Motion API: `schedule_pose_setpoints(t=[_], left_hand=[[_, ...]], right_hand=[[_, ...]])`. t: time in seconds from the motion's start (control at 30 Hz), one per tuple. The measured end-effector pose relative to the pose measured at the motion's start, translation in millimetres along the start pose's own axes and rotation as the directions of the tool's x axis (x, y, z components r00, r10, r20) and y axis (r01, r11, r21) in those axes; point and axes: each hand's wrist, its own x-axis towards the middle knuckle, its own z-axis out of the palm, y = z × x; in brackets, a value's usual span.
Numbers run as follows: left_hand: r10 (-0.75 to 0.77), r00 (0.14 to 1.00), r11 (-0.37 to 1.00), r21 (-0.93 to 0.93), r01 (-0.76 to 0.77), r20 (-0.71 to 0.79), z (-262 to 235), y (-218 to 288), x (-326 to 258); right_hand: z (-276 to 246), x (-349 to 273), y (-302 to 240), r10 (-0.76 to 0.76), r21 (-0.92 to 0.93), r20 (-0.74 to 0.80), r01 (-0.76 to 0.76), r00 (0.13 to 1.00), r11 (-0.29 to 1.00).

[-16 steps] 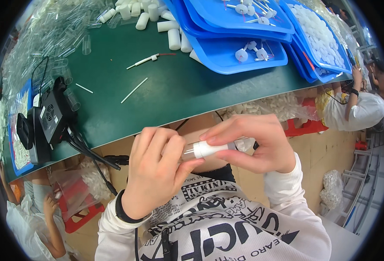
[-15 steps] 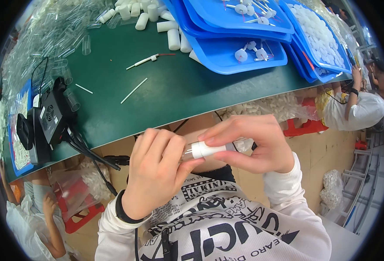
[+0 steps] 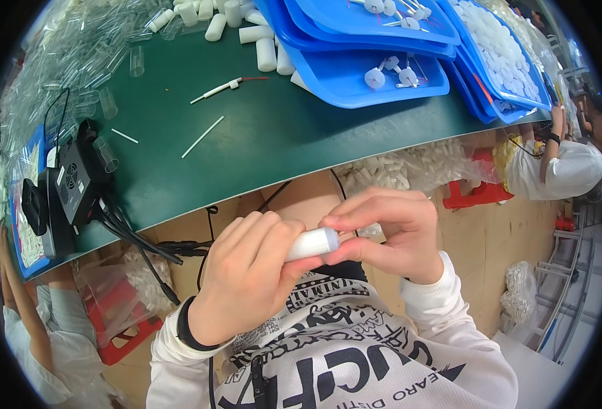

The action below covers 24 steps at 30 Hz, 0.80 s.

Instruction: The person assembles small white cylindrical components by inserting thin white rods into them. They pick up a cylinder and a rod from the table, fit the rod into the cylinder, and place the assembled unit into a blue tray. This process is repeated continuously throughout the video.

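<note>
left hand closed around white tube | right hand pinching tube's right end | tube still held near chest, below green table near edge | hands barely shifted since earlier

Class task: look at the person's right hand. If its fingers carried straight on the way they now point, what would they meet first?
Probably the left hand. The right hand points leftward along the white cylinder that both hands grip, and the left fingers wrap it just beyond.
</note>
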Motion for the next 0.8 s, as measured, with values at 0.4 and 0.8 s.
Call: schedule_pose_setpoints(t=[0.4, 0.8], left_hand=[[0.036, 0.996, 0.985, 0.174, -0.022, -0.078, 6.2, 0.1, -6.5], [-0.299, 0.926, 0.876, -0.319, 0.363, 0.232, -6.4, 6.9, -5.2]], right_hand=[[4.9, 2.7, 2.6, 0.015, -0.044, -0.016, -0.016, 1.000, 0.999], [-3.0, 3.0, 1.0, 0.142, 0.304, -0.009, -0.133, 0.990, 0.943]])
